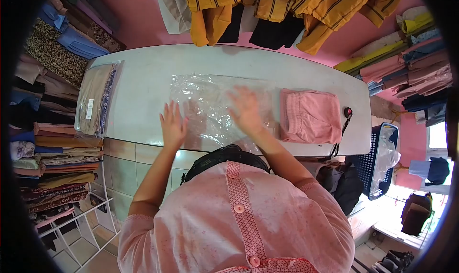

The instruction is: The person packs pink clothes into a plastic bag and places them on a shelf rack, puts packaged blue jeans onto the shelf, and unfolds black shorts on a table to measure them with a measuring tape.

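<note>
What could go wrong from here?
- The clear plastic lies loose and wrinkled between the left hand and right hand; it might slide or crease further.
- The folded pink garment is close to the right forearm; a sideways sweep could rumple it.
- The dark cord runs to the table's front edge and could snag.
</note>
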Demonstrator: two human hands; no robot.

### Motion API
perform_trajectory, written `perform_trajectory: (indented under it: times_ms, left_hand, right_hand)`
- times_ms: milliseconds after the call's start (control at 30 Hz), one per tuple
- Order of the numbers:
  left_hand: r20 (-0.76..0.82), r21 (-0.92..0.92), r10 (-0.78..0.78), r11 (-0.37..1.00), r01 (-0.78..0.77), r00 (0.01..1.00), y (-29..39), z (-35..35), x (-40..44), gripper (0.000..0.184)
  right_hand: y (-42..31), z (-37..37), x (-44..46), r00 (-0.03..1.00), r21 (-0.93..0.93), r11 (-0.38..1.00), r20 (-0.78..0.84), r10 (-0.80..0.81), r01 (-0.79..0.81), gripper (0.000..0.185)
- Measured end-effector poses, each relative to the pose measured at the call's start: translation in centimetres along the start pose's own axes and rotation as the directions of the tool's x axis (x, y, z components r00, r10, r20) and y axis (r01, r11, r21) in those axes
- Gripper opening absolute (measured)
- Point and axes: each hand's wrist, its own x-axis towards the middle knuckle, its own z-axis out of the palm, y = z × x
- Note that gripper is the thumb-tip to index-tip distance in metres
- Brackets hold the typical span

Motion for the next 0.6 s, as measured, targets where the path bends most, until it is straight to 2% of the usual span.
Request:
perform_trajectory:
  times_ms: [33,133,233,300,367,433,533,567,600]
  left_hand:
    - [0.055,0.047,0.009,0.999,-0.011,0.998,0.4,0.7,-1.6,0.068]
    - [0.145,0.119,-0.026,0.993,0.009,0.989,0.1,2.8,-3.6,0.077]
    - [0.157,0.115,-0.038,0.993,0.020,0.987,-0.7,3.7,-3.5,0.082]
    - [0.155,0.097,-0.023,0.995,0.008,0.988,-1.1,3.6,-3.0,0.083]
    - [0.178,0.084,-0.020,0.996,0.006,0.984,-1.2,3.2,-2.6,0.082]
    - [0.184,0.088,-0.021,0.996,0.005,0.983,-1.3,3.2,-2.2,0.082]
    - [0.184,0.085,-0.032,0.996,0.016,0.982,-1.2,3.2,-1.9,0.081]
    - [0.176,0.074,-0.026,0.997,0.014,0.984,-1.3,3.2,-2.0,0.081]
    - [0.177,0.074,-0.024,0.997,0.011,0.984,-1.3,3.2,-1.9,0.081]
  right_hand:
    - [-0.8,1.4,-0.2,0.982,0.003,0.998,0.177,-0.064,0.065,0.057]
    - [-1.1,4.8,-1.3,0.880,0.034,0.969,0.411,-0.238,0.246,0.056]
    - [1.3,5.6,-1.2,0.856,-0.045,0.970,0.482,-0.187,0.238,0.059]
    - [3.8,5.6,-0.4,0.870,-0.197,0.968,0.492,-0.041,0.157,0.061]
    - [8.5,5.2,-0.7,0.923,-0.333,0.942,0.372,0.098,0.035,0.062]
    - [11.7,3.4,0.0,0.893,-0.395,0.901,0.321,0.316,-0.178,0.063]
    - [11.3,3.5,1.2,0.900,-0.464,0.832,0.147,0.410,-0.303,0.066]
    - [10.3,4.3,1.8,0.944,-0.438,0.868,0.110,0.311,-0.235,0.067]
    - [8.3,4.5,2.8,0.966,-0.343,0.934,0.192,0.175,-0.100,0.066]
